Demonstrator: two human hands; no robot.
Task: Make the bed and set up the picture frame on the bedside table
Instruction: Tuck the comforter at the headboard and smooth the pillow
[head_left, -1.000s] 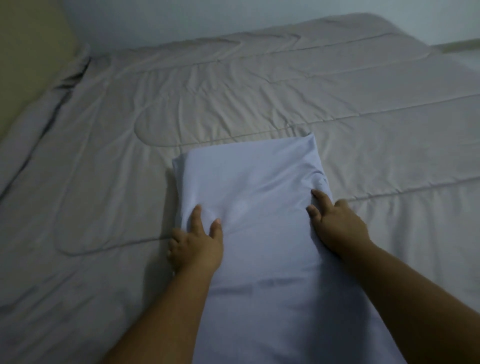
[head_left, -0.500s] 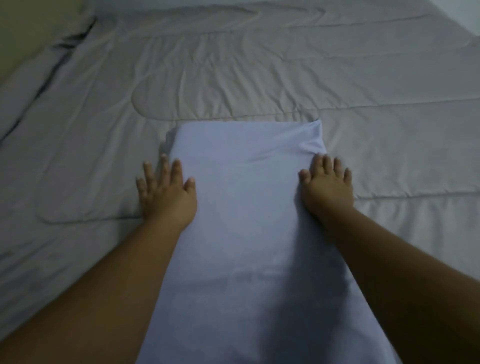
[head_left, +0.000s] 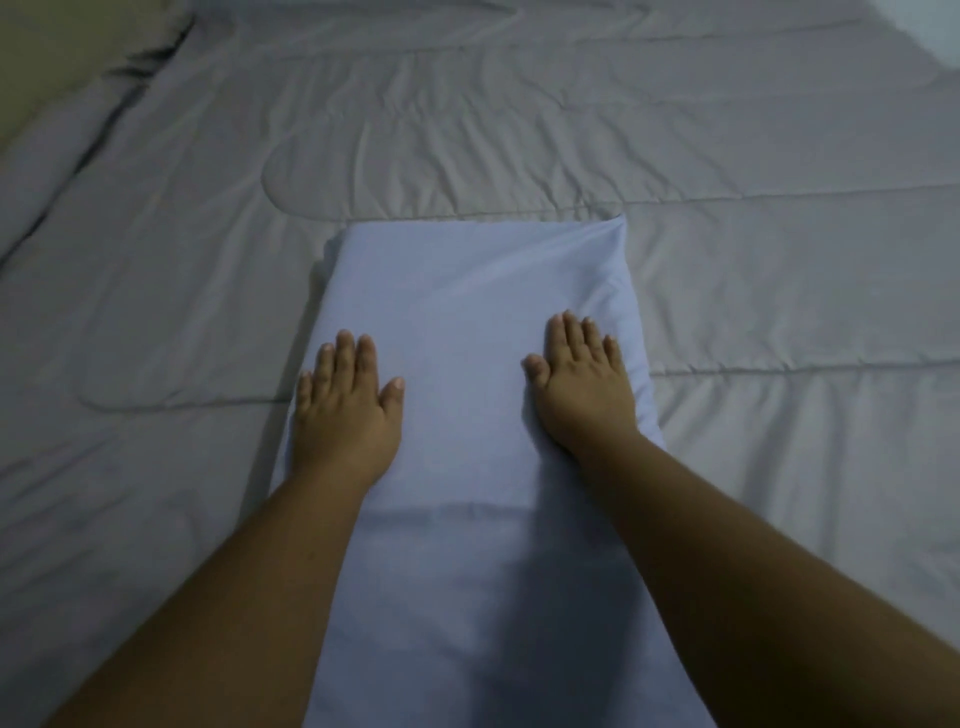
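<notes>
Pressing flat, the left hand and right hand lie spread and empty on the pillow atop the bed; stroking outward evenly should clear wrinkles.

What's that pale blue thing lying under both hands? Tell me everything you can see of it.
The pale blue pillow looks like a long, soft rectangle in smooth cloth, lying flat on the grey quilted cover, lengthwise away from the person. Its far end shows two corners, the right one slightly peaked; its near end runs out of view. The left hand and right hand press flat on it, fingers spread, near its side edges. Faint creases fan out by the right hand.
</notes>
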